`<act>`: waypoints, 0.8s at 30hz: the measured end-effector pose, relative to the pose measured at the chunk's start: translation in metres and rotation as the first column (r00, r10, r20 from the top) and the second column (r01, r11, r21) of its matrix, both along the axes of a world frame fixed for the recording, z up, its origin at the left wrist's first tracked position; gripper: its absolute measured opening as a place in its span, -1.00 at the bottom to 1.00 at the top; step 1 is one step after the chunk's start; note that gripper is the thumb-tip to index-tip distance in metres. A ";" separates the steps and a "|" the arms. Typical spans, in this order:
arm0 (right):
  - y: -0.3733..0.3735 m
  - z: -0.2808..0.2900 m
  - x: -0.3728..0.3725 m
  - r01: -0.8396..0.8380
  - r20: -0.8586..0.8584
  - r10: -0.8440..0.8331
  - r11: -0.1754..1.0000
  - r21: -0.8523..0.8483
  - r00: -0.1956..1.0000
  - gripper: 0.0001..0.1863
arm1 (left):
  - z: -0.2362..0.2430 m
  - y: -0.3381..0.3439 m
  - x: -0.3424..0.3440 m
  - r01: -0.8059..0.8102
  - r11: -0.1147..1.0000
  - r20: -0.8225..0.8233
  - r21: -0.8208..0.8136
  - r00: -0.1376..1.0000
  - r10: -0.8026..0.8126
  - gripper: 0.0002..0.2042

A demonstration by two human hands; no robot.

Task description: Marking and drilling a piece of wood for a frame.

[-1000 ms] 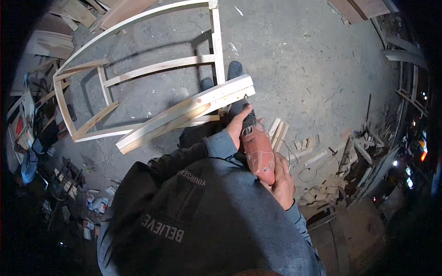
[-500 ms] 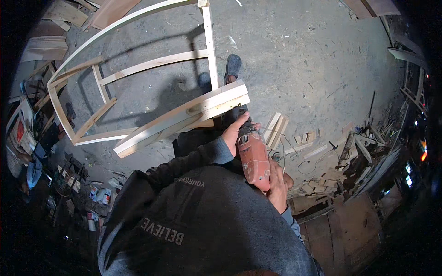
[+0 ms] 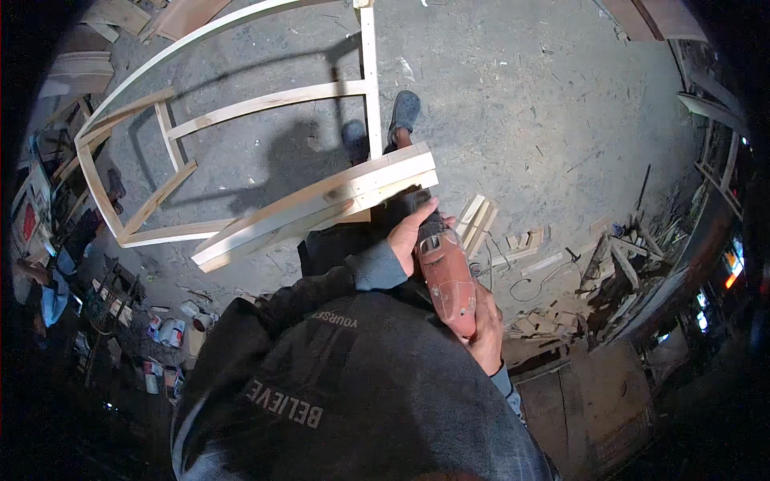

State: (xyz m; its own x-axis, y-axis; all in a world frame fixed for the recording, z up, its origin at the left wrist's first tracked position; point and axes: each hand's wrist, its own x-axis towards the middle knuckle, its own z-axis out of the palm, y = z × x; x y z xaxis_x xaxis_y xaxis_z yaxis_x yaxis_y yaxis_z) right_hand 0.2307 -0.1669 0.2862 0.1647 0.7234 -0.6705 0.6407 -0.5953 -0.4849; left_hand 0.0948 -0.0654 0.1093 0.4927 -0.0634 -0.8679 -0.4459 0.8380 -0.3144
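A worn red power tool [image 3: 447,282] with a black front end lies slantwise in front of my body; its exact kind is hard to make out. Around the neck near its front, my left hand [image 3: 405,236] is closed. At its rear, my right hand [image 3: 486,325] grips the housing, with part of the fingers hidden underneath. The tool's dark head meets or sits just beside the near edge of a curved wooden piece [image 3: 321,200], close to its right end. This piece joins or rests by a large pale wooden frame [image 3: 269,100] ahead of me.
Several wood strips [image 3: 480,220] and offcuts [image 3: 545,322] lie on the concrete floor at right, near a loose cable [image 3: 525,289]. Scrap wood [image 3: 626,260] is heaped farther right. Cans [image 3: 170,331] stand at lower left. My shoe [image 3: 406,110] is beyond the wooden piece.
The view has shifted slightly. Both hands and the red tool appear a little farther right and lower, with the grip unchanged. The tool's head stays by the wooden edge.
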 end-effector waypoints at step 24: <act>0.005 -0.006 -0.005 0.015 0.021 -0.015 1.000 -0.021 1.000 -0.15 | -0.011 0.008 -0.002 0.054 0.996 0.051 -0.069 0.997 -0.050 -0.60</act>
